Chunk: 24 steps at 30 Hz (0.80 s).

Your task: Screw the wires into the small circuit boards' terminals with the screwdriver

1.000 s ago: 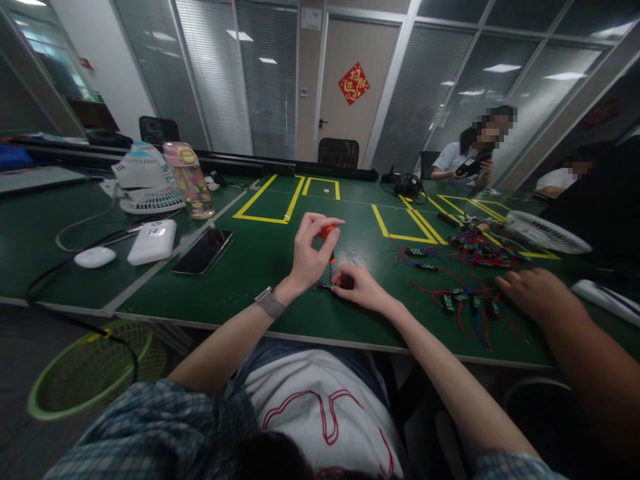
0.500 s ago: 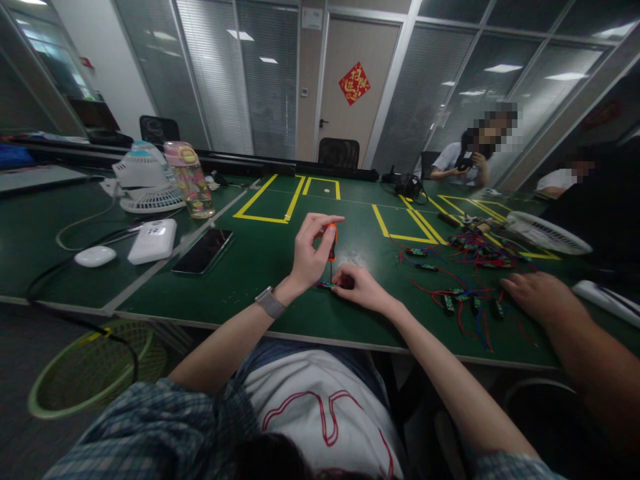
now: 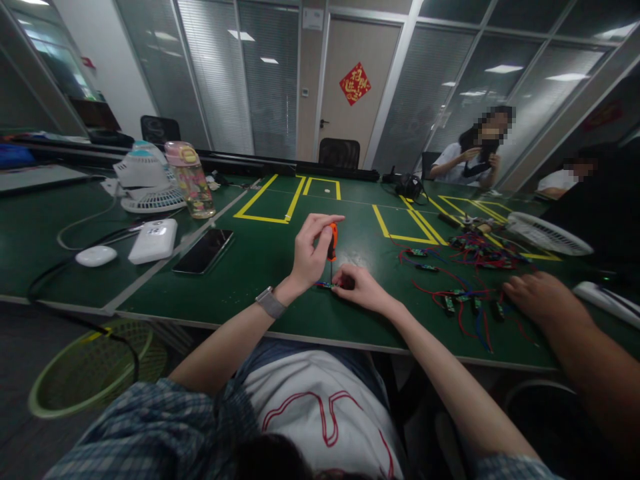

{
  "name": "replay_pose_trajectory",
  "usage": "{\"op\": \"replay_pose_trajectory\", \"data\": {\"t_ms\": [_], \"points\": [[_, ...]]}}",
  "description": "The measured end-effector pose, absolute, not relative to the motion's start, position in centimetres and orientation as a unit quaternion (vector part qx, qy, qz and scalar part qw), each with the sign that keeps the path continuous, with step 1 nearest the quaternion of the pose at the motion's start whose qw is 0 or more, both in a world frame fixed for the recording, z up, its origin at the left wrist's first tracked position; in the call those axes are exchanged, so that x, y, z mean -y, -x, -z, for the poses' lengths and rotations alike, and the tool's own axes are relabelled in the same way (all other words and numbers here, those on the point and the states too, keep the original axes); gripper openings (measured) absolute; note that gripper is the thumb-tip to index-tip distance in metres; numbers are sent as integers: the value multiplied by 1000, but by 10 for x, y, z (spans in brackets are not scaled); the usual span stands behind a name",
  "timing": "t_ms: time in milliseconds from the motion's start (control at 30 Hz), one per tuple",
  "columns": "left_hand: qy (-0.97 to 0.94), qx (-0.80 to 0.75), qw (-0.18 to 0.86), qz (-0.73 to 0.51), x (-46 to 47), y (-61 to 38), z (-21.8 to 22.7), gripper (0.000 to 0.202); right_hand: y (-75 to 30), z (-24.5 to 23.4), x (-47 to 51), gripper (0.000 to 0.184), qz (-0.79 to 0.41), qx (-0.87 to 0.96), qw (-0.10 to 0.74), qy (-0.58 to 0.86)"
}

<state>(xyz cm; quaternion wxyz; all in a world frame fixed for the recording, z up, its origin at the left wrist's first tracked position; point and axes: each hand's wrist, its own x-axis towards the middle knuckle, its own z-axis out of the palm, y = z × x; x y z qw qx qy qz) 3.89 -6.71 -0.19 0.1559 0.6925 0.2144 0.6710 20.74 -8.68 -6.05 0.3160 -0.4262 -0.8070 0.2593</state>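
Observation:
My left hand is closed around an orange and black screwdriver, with the index finger stretched over its top end. The screwdriver stands upright, and its thin shaft reaches down to a small green circuit board on the table. My right hand pinches the right end of that board against the tabletop, its fingers partly hiding it. Something dark red, perhaps wires, shows under the curled fingers. Exactly where the tip touches the board is too small to make out.
Several green boards with red and blue wires lie to the right, by a co-worker's hand. A wire pile sits behind them. A phone, a white box, a bottle and a fan stand left.
The screwdriver handle has turned slightly in my left hand, showing more orange. My right hand stays on the board. Across the table, a person has raised a dark object.

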Motion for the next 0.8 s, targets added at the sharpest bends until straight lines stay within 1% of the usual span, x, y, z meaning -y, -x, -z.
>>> {"op": "replay_pose_trajectory", "data": {"t_ms": [367, 500, 600, 700, 800], "points": [[-690, -225, 141, -674, 66, -40, 3, 13, -208, 62, 86, 7, -267, 807, 319, 419], [-698, -212, 177, -661, 65, -40, 4, 23, -208, 62, 85, 7, -268, 807, 316, 420], [-707, -189, 225, -643, 65, -40, 5, 31, -207, 61, 86, 7, -263, 808, 315, 423], [-702, -177, 266, -637, 65, -41, 6, 32, -207, 61, 86, 8, -263, 809, 313, 421], [-698, -189, 259, -641, 64, -42, 6, 29, -207, 61, 86, 8, -265, 808, 315, 421]]}}
